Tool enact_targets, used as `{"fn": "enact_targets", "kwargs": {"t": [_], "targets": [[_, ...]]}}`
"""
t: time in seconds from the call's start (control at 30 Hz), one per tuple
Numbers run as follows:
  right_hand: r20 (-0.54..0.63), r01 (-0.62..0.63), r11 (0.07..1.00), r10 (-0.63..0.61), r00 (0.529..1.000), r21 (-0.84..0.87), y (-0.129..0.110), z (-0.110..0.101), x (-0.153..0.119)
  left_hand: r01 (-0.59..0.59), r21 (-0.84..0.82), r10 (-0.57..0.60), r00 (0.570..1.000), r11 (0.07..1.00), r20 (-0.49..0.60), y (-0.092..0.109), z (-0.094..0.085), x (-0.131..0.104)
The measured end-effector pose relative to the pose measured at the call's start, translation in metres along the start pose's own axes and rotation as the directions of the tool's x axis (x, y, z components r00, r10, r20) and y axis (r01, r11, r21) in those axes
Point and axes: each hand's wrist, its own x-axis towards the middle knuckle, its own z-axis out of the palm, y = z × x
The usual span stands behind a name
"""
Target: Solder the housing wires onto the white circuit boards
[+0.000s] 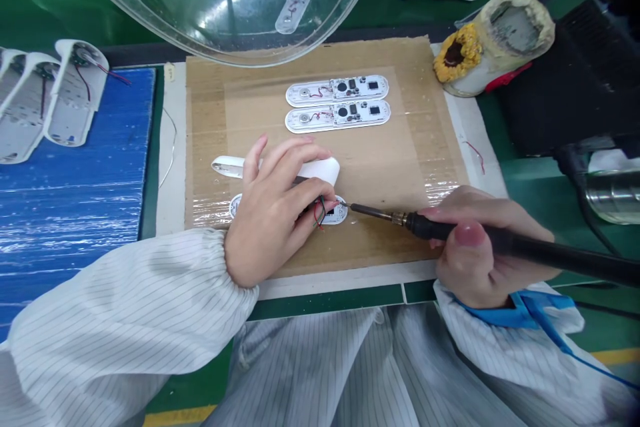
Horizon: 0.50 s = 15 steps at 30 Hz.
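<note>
Head view, work: I saw a slim white round-ended plastic strip with a circuit board lying on a brown cardboard sheet, largely covered by the left hand.
Left hand: thumb and index finger were drawn together at thin red and dark wires above the strip; the other fingers fanned over a white curved plastic shell.
Right hand: its fingers were wrapped around a black-handled soldering iron with a thin metal tip.
Iron tip: it pointed left to the strip's right end, just beside the left fingertips; I couldn't tell whether it touched.
Matching strips: two, an upper one and a lower one, lay side by side farther back on the cardboard.
Left side: white open housings rested on a shiny blue sheet.
Back right: a yellow sponge sat against a crusted pale cup.
</note>
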Motion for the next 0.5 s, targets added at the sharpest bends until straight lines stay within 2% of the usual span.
{"fn": "enact_targets", "kwargs": {"t": [0.03, 0.1, 0.17, 0.2, 0.27, 0.3, 0.37, 0.43, 0.5], "targets": [[-0.025, 0.073, 0.997, -0.073, 0.997, 0.011, 0.002, 0.0, 0.001, -0.001, 0.003, 0.001, 1.0, 1.0, 0.003, 0.0, 0.0, 0.0], [-0.174, 0.171, 0.985, -0.165, 0.971, 0.019, 0.003, 0.002, 0.003, -0.005, 0.012, 0.005, 1.0, 1.0, 0.004, 0.0, 0.001, 0.001], [-0.325, 0.129, 0.992, -0.122, 0.938, -0.001, 0.001, 0.006, 0.004, -0.016, 0.014, 0.016, 1.0, 1.0, 0.002, -0.001, 0.0, 0.001], [-0.324, 0.077, 0.997, -0.072, 0.943, 0.004, -0.002, 0.007, 0.003, -0.026, 0.008, 0.026, 1.0, 1.0, 0.007, -0.002, -0.002, 0.001], [-0.135, -0.106, 0.994, 0.11, 0.985, 0.038, -0.008, 0.009, 0.001, -0.057, -0.015, 0.057, 0.998, 0.998, 0.03, -0.004, -0.006, -0.001], [-0.003, -0.196, 0.979, 0.197, 0.98, 0.057, -0.012, 0.01, -0.001, -0.078, -0.029, 0.08, 0.996, 0.996, 0.041, -0.005, -0.009, -0.002], [0.216, -0.326, 0.942, 0.302, 0.929, 0.086, -0.017, 0.012, -0.005, -0.126, -0.048, 0.128, 0.991, 0.991, 0.043, -0.009, -0.015, -0.005], [0.31, -0.357, 0.929, 0.311, 0.898, 0.102, -0.02, 0.018, -0.008, -0.169, -0.063, 0.17, 0.985, 0.984, 0.019, -0.013, -0.019, -0.008], [0.335, -0.334, 0.938, 0.286, 0.898, 0.094, -0.021, 0.026, -0.009, -0.213, -0.084, 0.213, 0.977, 0.974, -0.008, -0.017, -0.019, -0.01]]}}
